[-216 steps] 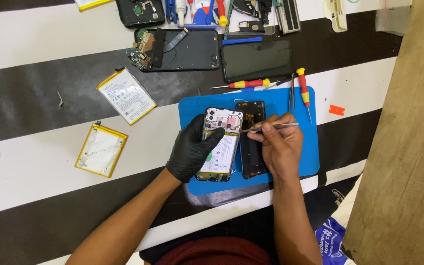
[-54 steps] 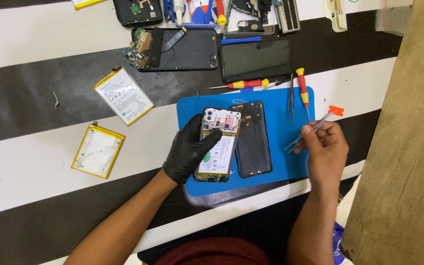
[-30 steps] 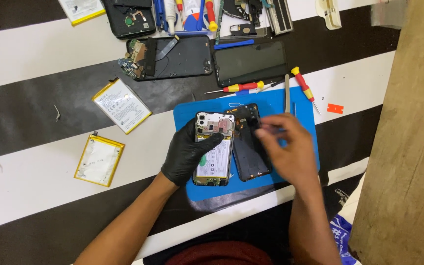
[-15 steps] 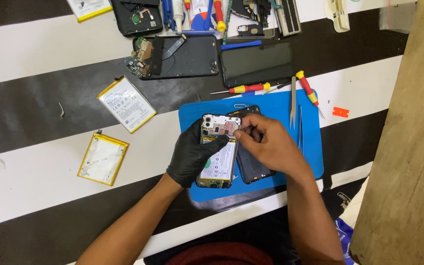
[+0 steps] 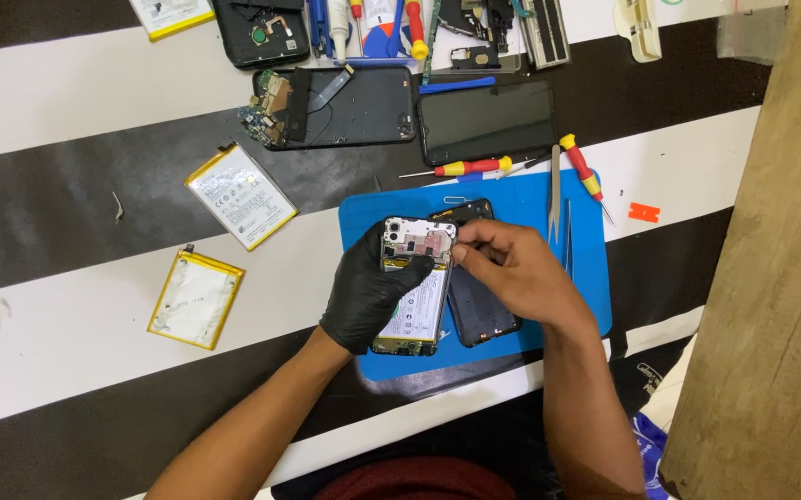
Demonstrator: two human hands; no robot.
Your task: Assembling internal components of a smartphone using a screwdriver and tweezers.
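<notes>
Gloved left hand (image 5: 370,298) clamps the opened phone (image 5: 413,282) steady on the blue mat (image 5: 586,278); right hand's (image 5: 512,268) fingers (image 5: 467,252) pinch together at its top.

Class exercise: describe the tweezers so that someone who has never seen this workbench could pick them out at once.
Start at the blue mat in the middle of the striped table. The tweezers lie along its upper right part, just right of the bare right hand. Unlike the red-and-yellow screwdrivers nearby, they are plain slim silver metal without a coloured handle.
</notes>
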